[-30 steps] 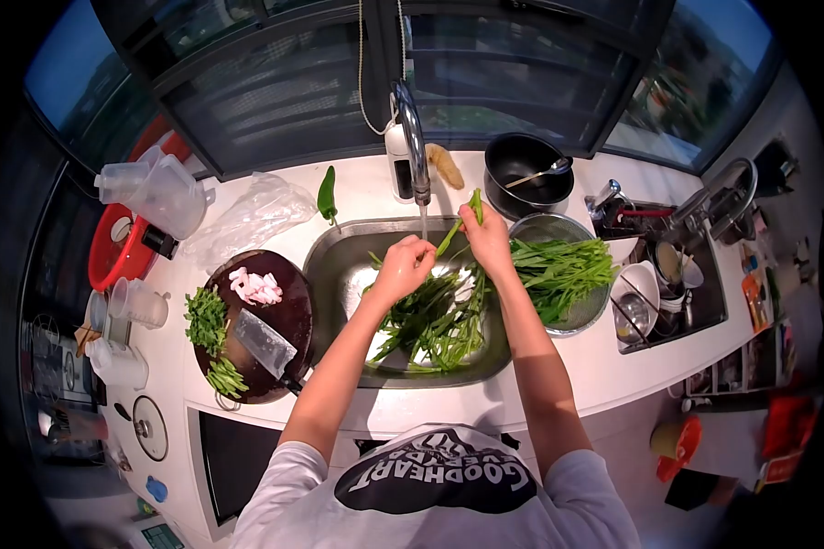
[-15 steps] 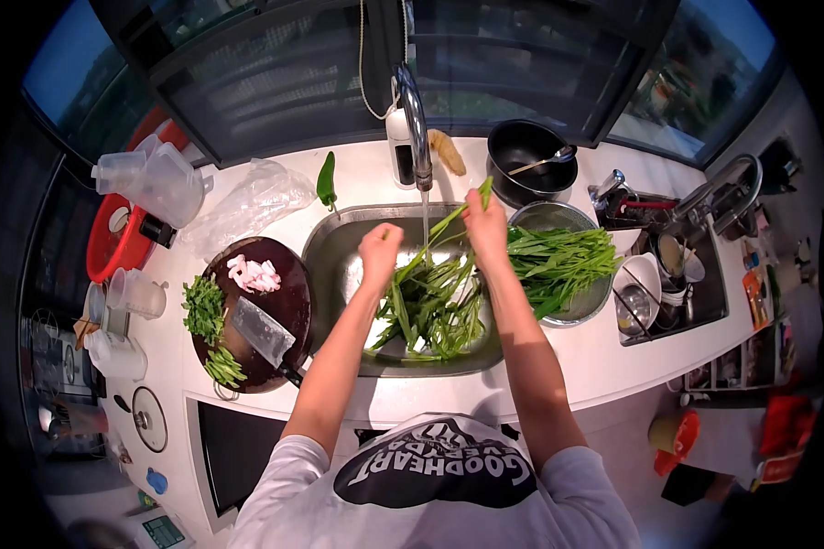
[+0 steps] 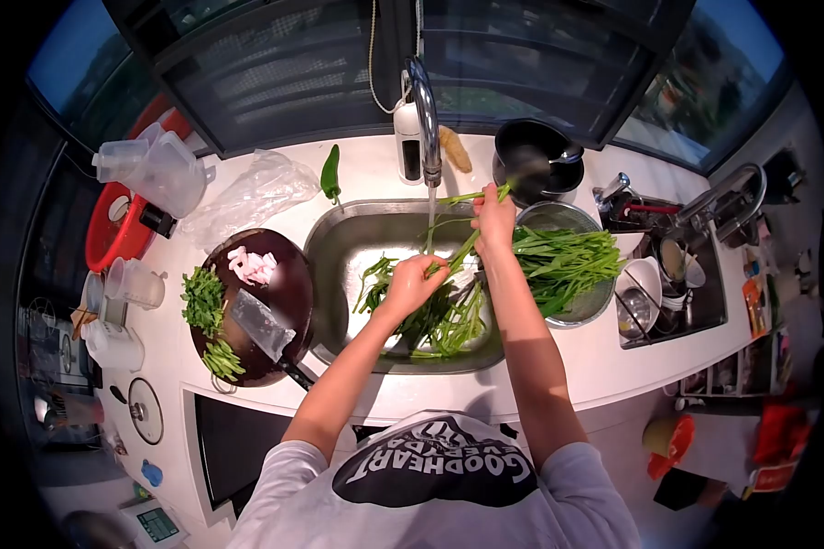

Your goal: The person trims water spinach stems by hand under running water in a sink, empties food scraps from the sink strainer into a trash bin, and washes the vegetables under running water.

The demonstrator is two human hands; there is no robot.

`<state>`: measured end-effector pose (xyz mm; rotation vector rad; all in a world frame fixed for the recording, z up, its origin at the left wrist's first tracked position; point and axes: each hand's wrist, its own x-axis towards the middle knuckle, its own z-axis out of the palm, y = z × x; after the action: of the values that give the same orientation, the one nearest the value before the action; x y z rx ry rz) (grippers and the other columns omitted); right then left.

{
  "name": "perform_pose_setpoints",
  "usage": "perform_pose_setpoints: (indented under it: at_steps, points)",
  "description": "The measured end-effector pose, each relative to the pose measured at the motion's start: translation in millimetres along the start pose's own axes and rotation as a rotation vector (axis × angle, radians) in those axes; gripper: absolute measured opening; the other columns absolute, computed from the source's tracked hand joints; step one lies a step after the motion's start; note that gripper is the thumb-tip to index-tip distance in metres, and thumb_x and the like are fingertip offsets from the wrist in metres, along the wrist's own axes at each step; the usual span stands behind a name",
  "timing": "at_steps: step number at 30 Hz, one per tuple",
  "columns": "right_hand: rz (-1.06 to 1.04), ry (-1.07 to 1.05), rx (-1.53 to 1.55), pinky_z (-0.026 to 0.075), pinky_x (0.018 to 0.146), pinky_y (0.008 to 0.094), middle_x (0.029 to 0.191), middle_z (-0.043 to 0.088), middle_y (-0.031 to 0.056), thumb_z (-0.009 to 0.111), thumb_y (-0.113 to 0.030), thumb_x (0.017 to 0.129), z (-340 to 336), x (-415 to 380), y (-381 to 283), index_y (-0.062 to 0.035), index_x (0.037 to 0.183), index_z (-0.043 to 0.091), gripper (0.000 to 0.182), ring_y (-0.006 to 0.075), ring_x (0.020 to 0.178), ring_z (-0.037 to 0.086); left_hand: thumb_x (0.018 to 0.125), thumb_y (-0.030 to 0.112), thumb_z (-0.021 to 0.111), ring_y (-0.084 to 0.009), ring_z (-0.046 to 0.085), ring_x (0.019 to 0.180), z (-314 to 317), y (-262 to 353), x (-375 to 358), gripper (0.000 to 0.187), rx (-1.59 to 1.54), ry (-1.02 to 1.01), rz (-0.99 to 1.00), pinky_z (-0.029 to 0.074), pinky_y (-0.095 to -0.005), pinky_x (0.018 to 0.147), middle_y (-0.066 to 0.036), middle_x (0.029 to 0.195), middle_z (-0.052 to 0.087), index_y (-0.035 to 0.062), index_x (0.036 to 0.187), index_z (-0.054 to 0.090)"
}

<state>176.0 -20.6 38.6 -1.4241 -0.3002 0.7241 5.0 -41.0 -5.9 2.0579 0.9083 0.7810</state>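
Over the steel sink [image 3: 334, 274], my right hand [image 3: 495, 220] is closed on the upper part of some long green stems [image 3: 467, 245]. Lower and to the left, my left hand [image 3: 417, 282] pinches the same stems. Water runs from the faucet [image 3: 426, 119] just left of my right hand. Beneath both hands a heap of leafy greens [image 3: 453, 325] lies in the sink, partly hidden by my left hand. A colander [image 3: 584, 316] of long greens [image 3: 568, 265] stands right of the sink, beside my right forearm.
Left of the sink, a round dark board [image 3: 288, 265] bears a cleaver [image 3: 262, 325], pale pink pieces [image 3: 252, 265] and chopped greens [image 3: 203, 300]. Behind stand a green pepper [image 3: 330, 174], a plastic bag [image 3: 261, 192] and a black pot [image 3: 522, 151]. Dishes [image 3: 639, 293] fill a second sink.
My left hand has moved right and closed on the stems. My right hand has shifted slightly right and down with them. The upper stem ends now point left.
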Motion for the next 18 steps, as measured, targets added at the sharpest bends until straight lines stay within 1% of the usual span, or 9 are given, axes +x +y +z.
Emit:
perform_pose_setpoints:
  at_steps: [1,2,5,8,11,12,15,16,18]
  points:
    - [0.007,0.007,0.009,0.036,0.042,0.0269,0.072,0.053,0.005,0.047,-0.028,0.094,-0.6,0.3,0.1,-0.0008,0.093,0.052,0.028,0.0124,0.059,0.049,0.076,0.023,0.069,-0.0151,0.046,0.049,1.6,0.2,0.4,0.021,-0.002,-0.011,0.022,0.04,-0.0304,0.05,-0.009,0.059,0.052,0.0059,0.089,0.066]
    - [0.016,0.014,0.019,0.036,0.042,0.0267,0.072,0.053,0.0047,0.046,-0.028,0.094,-1.7,0.4,0.4,-0.001,0.093,0.052,0.028,0.0122,0.059,0.049,0.075,0.019,0.068,-0.0167,0.048,0.05,2.8,0.3,-0.5,0.017,-0.02,-0.002,0.029,0.04,-0.0304,0.05,-0.01,0.061,0.054,0.0039,0.083,0.065]
    - [0.022,0.032,0.047,0.043,0.05,0.0322,0.074,0.057,0.0085,0.049,-0.029,0.092,-5.9,6.8,6.6,0.0021,0.091,0.054,0.031,0.0178,0.063,0.053,0.073,0.015,0.066,-0.0186,0.049,0.051,3.0,-6.4,-1.1,0.015,-0.001,-0.018,0.07,0.04,-0.0308,0.05,-0.011,0.064,0.054,0.0022,0.081,0.062]
    - [-0.241,0.064,-0.295,0.047,0.067,0.0367,0.081,0.062,0.0167,0.055,-0.033,0.088,-9.6,4.2,7.2,0.0066,0.091,0.059,0.04,0.0259,0.074,0.06,0.072,0.011,0.062,-0.0262,0.054,0.056,-8.3,-5.4,-2.3,0.013,0.008,0.076,0.012,0.043,-0.0342,0.053,-0.013,0.074,0.058,0.0014,0.081,0.058]
    - [-0.048,-0.05,-0.575,0.045,0.08,0.036,0.089,0.064,0.022,0.06,-0.037,0.083,-18.6,9.0,7.9,0.0069,0.093,0.063,0.045,0.0301,0.085,0.062,0.073,0.01,0.061,-0.028,0.053,0.058,-28.7,-12.5,-2.2,0.014,0.0,0.128,0.055,0.042,-0.0351,0.053,-0.014,0.076,0.056,0.0022,0.083,0.056]
    - [-0.067,-0.116,-0.662,0.044,0.068,0.0326,0.081,0.063,0.0132,0.062,-0.039,0.084,-22.5,23.8,24.8,0.0055,0.085,0.064,0.045,0.0185,0.075,0.058,0.073,0.009,0.059,-0.0312,0.053,0.061,-35.9,-14.6,-1.6,0.012,0.05,0.097,0.07,0.042,-0.0367,0.056,-0.015,0.075,0.053,0.0022,0.082,0.054]
    - [-0.105,-0.197,-0.359,0.045,0.071,0.032,0.077,0.064,0.0122,0.063,-0.04,0.083,-19.5,17.0,34.4,0.0064,0.089,0.064,0.046,0.0203,0.073,0.059,0.074,0.009,0.058,-0.0341,0.053,0.064,-49.6,-20.9,-0.7,0.012,0.107,0.046,0.131,0.042,-0.038,0.058,-0.016,0.075,0.051,0.0015,0.08,0.052]
    - [-0.168,-0.183,-0.387,0.045,0.065,0.0314,0.073,0.063,0.0109,0.063,-0.04,0.084,-18.1,17.6,37.3,0.0054,0.087,0.064,0.045,0.0199,0.067,0.058,0.074,0.009,0.058,-0.0359,0.053,0.067,-52.3,-20.0,-0.9,0.012,0.12,0.029,0.132,0.042,-0.0392,0.059,-0.016,0.076,0.05,0.001,0.08,0.05]
    - [-0.293,-0.152,-0.443,0.044,0.054,0.0302,0.065,0.06,0.0081,0.062,-0.04,0.084,-15.5,18.5,41.9,0.0033,0.082,0.063,0.044,0.019,0.055,0.055,0.074,0.009,0.057,-0.0364,0.051,0.065,-53.3,-25.1,0.1,0.012,0.147,0.045,0.138,0.041,-0.0392,0.058,-0.016,0.074,0.05,0.0007,0.079,0.05]
